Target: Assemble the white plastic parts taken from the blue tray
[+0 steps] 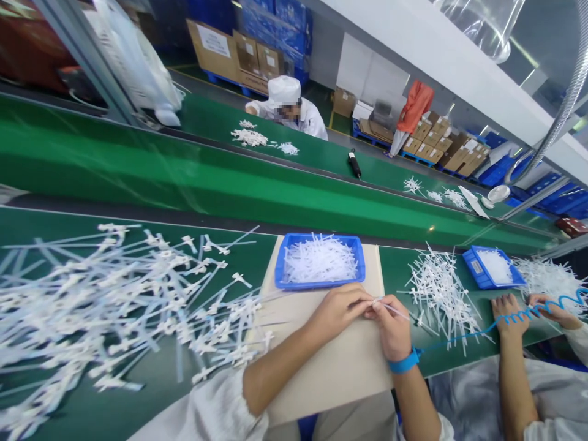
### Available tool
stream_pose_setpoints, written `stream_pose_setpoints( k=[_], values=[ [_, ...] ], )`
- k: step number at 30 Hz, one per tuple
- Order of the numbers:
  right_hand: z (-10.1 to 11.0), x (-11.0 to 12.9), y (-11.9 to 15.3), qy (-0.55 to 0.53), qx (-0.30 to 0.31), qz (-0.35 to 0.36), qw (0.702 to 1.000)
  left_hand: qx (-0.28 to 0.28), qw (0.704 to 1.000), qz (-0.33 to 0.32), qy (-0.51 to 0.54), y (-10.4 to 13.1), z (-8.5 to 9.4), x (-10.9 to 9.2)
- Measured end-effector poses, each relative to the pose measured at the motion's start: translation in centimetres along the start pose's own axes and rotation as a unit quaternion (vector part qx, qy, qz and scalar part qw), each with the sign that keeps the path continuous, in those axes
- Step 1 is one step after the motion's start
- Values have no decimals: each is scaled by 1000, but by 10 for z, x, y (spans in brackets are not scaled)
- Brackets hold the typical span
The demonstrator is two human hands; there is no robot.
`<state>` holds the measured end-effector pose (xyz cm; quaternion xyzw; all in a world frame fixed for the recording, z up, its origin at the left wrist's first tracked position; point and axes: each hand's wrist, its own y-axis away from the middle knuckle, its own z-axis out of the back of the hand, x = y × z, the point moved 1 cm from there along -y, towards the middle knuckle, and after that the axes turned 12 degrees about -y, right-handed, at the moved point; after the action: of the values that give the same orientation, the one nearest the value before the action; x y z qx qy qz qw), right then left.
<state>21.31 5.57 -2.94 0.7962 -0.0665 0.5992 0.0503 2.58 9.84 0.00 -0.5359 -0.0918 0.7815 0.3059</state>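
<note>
My left hand (pixel 342 309) and my right hand (pixel 391 324) meet over a beige board (pixel 326 373), fingertips pinched together. Between them is a thin whitish tube (pixel 395 310), its free end sticking out to the right past my right hand. A blue strap with a coiled cord circles my right wrist. Just beyond my hands stands a blue tray (pixel 320 285) filled with short white pieces (pixel 320 260). Left of the board spreads a large heap of clear tubes with white fittings (pixel 133 300). A pile of thin white tubes (pixel 443 294) lies to the right.
At the right, a co-worker's hands (pixel 509 315) are near a second blue tray (pixel 478 269) and another white pile (pixel 549 278). A green conveyor belt (pixel 257 196) runs behind the trays. Another person in a white cap (pixel 285 92) sits across it.
</note>
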Motion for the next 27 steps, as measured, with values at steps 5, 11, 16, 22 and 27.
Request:
stream_pose_setpoints(
  k=[5, 11, 16, 22, 27],
  values=[
    [-6, 6, 1, -37, -4, -15, 999, -20, 999, 50, 3, -4, 0, -1],
    [-6, 8, 4, -15, 2, -11, 1000, -18, 998, 53, 19, -2, 0, -3],
    [-3, 11, 7, 53, 6, 10, 999, 8, 999, 49, 24, 1, 0, 2],
    [-3, 11, 6, 89, 24, -4, 996, 27, 999, 26, 15, 0, 3, 6],
    [-2, 7, 1, 29, 16, -10, 999, 15, 998, 58, 2, -2, 0, 1]
  ],
)
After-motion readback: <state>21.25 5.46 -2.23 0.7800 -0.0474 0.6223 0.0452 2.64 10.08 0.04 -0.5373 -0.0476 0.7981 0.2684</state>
